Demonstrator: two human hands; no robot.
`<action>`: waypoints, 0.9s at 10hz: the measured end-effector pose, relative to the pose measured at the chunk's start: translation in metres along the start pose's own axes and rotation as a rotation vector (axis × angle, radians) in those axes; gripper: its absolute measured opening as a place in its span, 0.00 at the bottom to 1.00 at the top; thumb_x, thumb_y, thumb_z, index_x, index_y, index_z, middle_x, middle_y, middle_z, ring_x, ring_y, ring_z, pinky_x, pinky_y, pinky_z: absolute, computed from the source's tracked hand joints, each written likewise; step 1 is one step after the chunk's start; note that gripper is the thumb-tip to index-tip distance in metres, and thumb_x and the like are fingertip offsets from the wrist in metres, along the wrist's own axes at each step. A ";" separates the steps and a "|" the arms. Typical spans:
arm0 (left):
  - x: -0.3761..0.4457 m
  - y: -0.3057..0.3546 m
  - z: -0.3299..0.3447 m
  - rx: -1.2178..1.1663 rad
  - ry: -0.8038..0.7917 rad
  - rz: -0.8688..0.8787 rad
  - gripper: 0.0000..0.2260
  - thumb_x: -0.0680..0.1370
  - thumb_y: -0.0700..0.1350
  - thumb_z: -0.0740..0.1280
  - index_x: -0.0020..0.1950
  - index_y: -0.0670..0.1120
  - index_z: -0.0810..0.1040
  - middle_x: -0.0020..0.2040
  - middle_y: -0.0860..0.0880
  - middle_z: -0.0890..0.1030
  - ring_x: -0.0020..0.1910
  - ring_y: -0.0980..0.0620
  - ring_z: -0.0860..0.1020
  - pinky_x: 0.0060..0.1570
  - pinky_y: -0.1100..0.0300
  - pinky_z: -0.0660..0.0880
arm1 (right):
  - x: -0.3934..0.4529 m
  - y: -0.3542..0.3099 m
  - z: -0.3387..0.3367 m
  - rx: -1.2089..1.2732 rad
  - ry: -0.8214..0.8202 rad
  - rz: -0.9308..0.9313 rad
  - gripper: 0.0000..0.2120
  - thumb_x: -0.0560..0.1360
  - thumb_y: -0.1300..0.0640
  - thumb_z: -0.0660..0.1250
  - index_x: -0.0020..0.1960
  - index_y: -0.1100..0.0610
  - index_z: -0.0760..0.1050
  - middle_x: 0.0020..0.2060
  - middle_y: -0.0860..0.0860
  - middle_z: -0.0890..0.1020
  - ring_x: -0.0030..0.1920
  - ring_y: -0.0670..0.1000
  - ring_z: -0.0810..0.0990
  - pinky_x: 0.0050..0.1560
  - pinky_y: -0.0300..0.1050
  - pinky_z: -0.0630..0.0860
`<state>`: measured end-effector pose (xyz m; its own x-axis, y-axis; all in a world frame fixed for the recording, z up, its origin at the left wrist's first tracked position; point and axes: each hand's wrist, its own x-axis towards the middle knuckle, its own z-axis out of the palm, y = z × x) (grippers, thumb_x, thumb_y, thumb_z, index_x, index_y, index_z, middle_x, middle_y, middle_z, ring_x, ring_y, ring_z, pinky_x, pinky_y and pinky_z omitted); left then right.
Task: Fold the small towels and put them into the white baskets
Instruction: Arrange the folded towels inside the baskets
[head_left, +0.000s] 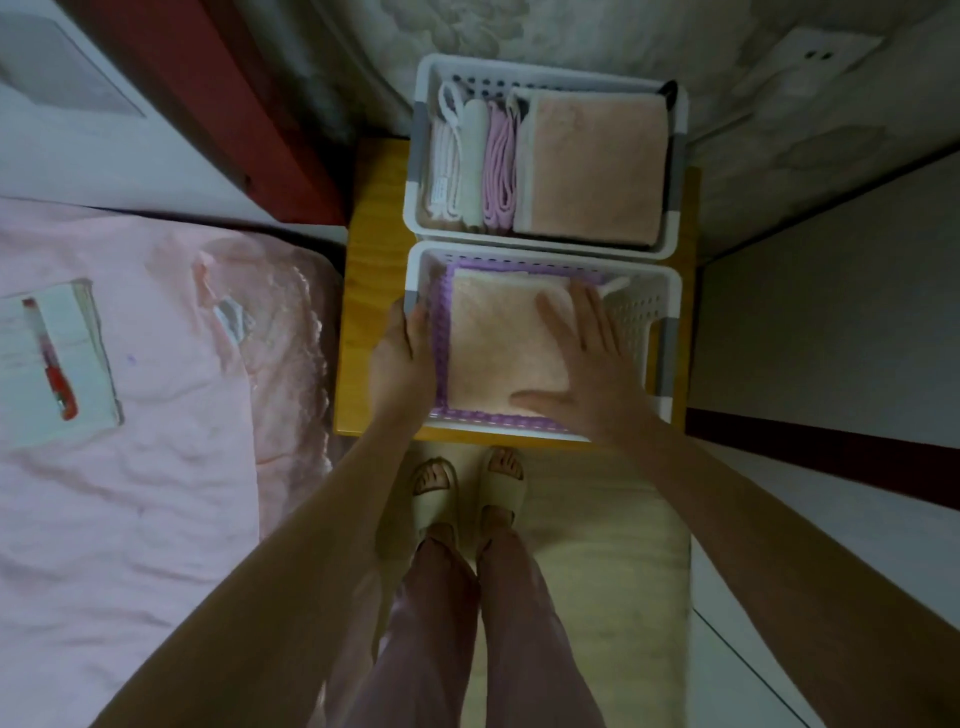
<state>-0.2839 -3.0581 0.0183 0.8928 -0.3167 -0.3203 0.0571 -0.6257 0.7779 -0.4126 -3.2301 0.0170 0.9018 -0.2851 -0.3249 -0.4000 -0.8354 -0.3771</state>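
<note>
Wooden desk (371, 291) carries two white baskets between a pink bed (156, 415) and a wall. Inside the near basket (644, 312), the right hand (587, 364) lies flat with fingers spread, pressing on a folded peach towel (493, 353). Left hand (402, 353) holds this basket's left rim, fingers curled over it. Beyond both hands, the far basket (675, 171) holds more folded towels (592, 161).
</note>
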 end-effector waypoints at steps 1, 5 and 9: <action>0.001 -0.002 0.001 0.011 -0.002 0.010 0.17 0.84 0.54 0.50 0.59 0.46 0.72 0.41 0.52 0.77 0.39 0.54 0.77 0.36 0.58 0.71 | 0.007 0.008 0.007 -0.019 -0.039 -0.044 0.53 0.63 0.24 0.60 0.78 0.44 0.40 0.77 0.55 0.38 0.77 0.57 0.36 0.75 0.63 0.46; 0.011 0.017 -0.019 -0.039 -0.172 -0.254 0.15 0.83 0.48 0.54 0.41 0.46 0.73 0.33 0.50 0.71 0.33 0.52 0.70 0.33 0.57 0.65 | -0.005 -0.010 -0.021 -0.038 -0.063 -0.003 0.41 0.73 0.33 0.61 0.78 0.47 0.48 0.78 0.55 0.44 0.78 0.58 0.43 0.75 0.56 0.44; -0.022 0.142 -0.125 0.229 -0.323 -0.252 0.18 0.82 0.50 0.56 0.70 0.44 0.70 0.67 0.42 0.73 0.53 0.47 0.72 0.63 0.53 0.67 | -0.029 -0.050 -0.159 -0.008 -0.253 0.349 0.21 0.82 0.50 0.56 0.72 0.58 0.65 0.71 0.55 0.69 0.70 0.54 0.68 0.66 0.45 0.65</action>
<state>-0.2398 -3.0506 0.2037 0.6768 -0.3179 -0.6640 0.1217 -0.8412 0.5268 -0.3925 -3.2553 0.1830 0.6436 -0.4282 -0.6344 -0.6718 -0.7131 -0.2001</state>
